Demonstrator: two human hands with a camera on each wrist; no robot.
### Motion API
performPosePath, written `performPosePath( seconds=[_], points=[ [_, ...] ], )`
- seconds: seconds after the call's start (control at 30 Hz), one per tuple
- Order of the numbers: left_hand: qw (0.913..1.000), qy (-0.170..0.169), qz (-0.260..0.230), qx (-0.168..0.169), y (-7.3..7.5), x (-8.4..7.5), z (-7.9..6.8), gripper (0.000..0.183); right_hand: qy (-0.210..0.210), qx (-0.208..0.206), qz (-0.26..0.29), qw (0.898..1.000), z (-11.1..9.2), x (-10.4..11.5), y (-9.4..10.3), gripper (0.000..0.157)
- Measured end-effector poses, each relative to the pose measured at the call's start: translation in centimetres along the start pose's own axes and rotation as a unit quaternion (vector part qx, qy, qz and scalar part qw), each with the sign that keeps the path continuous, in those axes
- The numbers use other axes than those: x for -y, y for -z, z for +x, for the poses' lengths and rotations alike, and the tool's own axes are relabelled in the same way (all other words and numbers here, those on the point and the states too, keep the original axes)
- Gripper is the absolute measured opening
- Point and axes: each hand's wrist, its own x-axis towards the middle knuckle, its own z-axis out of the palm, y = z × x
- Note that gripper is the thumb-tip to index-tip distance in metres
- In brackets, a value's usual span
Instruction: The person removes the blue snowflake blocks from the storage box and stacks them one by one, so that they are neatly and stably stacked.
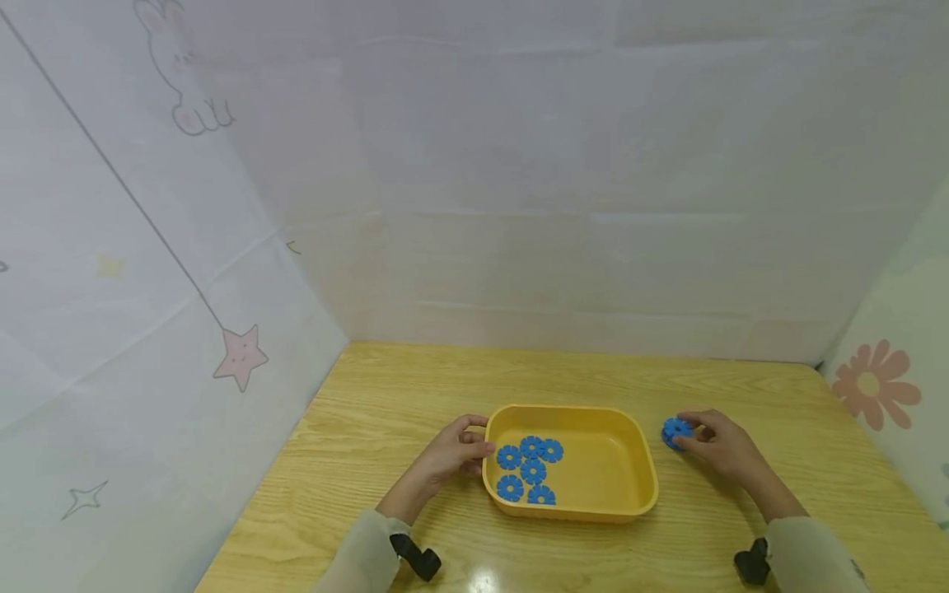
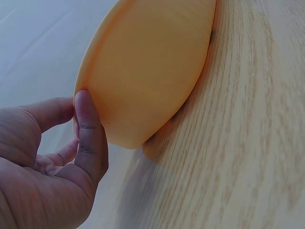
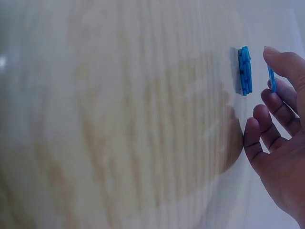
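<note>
A yellow plastic tray [image 1: 604, 469] stands on the table with several blue flower-shaped discs [image 1: 533, 471] in its left part. My left hand [image 1: 448, 453] pinches the tray's left rim; the left wrist view has fingers against the tray's outer wall [image 2: 147, 67]. To the right of the tray, my right hand [image 1: 722, 449] pinches one thin blue disc [image 3: 272, 80] between thumb and fingers. A short stack of blue discs [image 3: 245, 71] lies on the table, with a gap between it and the held disc.
The light wood table [image 1: 415, 371] meets a white cloth wall [image 1: 519, 272] at the back. Printed cloth also hangs at the left and right sides. Black bands [image 1: 417, 557] are on both wrists.
</note>
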Motion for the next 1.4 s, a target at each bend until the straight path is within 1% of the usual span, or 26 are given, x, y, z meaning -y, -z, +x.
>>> performPosePath(
  seconds=[0.2, 0.4, 0.67, 0.9, 1.1, 1.4],
  points=[
    [1.0, -0.001, 0.001, -0.001, 0.12, 0.08, 0.08, 0.053, 0.001, 0.005, -0.009, 1.0, 0.12, -0.65, -0.08, 0.053],
    [1.0, 0.001, 0.001, -0.003, 0.1, 0.06, 0.07, 0.053, -0.005, 0.012, -0.016, 1.0, 0.02, -0.55, -0.14, 0.052],
    [1.0, 0.003, 0.005, -0.002, 0.12, 0.06, 0.07, 0.051, 0.003, 0.006, -0.024, 1.0, 0.02, -0.64, -0.23, 0.049],
    [1.0, 0.004, 0.0, 0.0, 0.13, 0.1, 0.08, 0.051, 0.007, 0.015, -0.021, 1.0, 0.11, -0.82, -0.33, 0.05],
    [1.0, 0.004, -0.003, 0.002, 0.15, 0.11, 0.08, 0.051, 0.004, 0.021, -0.018, 1.0, 0.16, -0.5, -0.27, 0.052],
    [1.0, 0.003, -0.003, 0.002, 0.13, 0.18, 0.06, 0.052, -0.014, 0.037, -0.011, 0.999, 0.29, -0.37, -0.18, 0.056]
  ],
)
